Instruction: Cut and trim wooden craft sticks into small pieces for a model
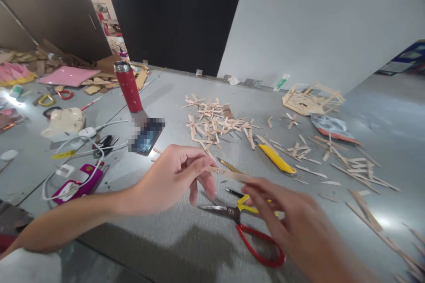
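Note:
A flat wooden strip (232,175) spans the gap between my two hands above the grey table. My left hand (175,177) pinches its left end between thumb and fingers. At the strip's right end, my right hand (282,212) has its fingers closed on it, slightly blurred. Below the strip lie open scissors (234,213) with one red and one yellow handle; my right hand partly covers the yellow one. A pencil (229,166) lies just behind the strip. The yellow cutter (276,158) rests to the right of it.
Small wooden pieces (215,124) are piled behind my hands, with more strips (355,168) scattered at right. A wooden frame model (314,99) stands at back right. At left are a red bottle (128,87), a phone (148,137), white cables and a purple device (79,183).

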### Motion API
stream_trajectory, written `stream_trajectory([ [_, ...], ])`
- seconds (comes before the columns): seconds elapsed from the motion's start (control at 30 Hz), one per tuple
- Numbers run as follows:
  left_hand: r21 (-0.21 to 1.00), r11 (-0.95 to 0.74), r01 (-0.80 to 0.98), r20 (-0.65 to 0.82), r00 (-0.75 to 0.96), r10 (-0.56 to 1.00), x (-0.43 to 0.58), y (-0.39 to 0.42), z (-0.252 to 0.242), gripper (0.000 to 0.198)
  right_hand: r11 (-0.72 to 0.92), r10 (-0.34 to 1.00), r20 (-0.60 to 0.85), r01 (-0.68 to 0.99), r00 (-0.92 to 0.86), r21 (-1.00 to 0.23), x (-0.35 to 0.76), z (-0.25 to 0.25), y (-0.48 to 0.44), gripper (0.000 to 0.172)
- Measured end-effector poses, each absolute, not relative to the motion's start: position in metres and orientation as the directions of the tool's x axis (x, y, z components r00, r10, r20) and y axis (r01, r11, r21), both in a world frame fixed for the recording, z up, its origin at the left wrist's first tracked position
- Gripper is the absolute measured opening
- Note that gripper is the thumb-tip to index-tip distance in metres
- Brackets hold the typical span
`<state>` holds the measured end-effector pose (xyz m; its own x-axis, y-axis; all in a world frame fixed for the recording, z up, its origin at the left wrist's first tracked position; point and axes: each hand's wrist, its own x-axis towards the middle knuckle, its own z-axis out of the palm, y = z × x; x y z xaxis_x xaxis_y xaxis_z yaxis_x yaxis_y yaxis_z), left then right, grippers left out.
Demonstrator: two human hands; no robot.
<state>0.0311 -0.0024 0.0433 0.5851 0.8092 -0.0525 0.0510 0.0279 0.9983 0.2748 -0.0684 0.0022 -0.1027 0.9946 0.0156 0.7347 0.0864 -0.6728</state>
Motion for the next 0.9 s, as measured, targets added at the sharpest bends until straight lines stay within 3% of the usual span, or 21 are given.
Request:
stream_trajectory([
  [0.13,0.999,0.047,0.027,-0.054,0.609,0.792,0.033,-0.004,0.040,0.031,-0.012,0.988,-0.068,0.362,-0.140,-0.932,0.248,0.034,-0.059,0.040],
  [0.27,0.994,0.104,0.031,-0.098,0.666,0.740,0.032,-0.005,0.038,0.025,-0.082,0.975,-0.114,0.169,-0.190,-0.982,0.237,0.039,-0.051,0.041],
  [0.53,0.993,0.025,0.115,-0.093,0.640,0.763,0.034,-0.010,0.037,0.022,-0.214,0.925,-0.231,0.088,-0.301,-0.973,0.241,0.040,-0.049,0.042],
  [0.9,0.984,0.163,0.065,-0.163,0.678,0.717,0.033,-0.007,0.038,0.020,-0.120,0.962,-0.161,0.188,-0.221,-0.975,0.243,0.035,-0.052,0.033],
])
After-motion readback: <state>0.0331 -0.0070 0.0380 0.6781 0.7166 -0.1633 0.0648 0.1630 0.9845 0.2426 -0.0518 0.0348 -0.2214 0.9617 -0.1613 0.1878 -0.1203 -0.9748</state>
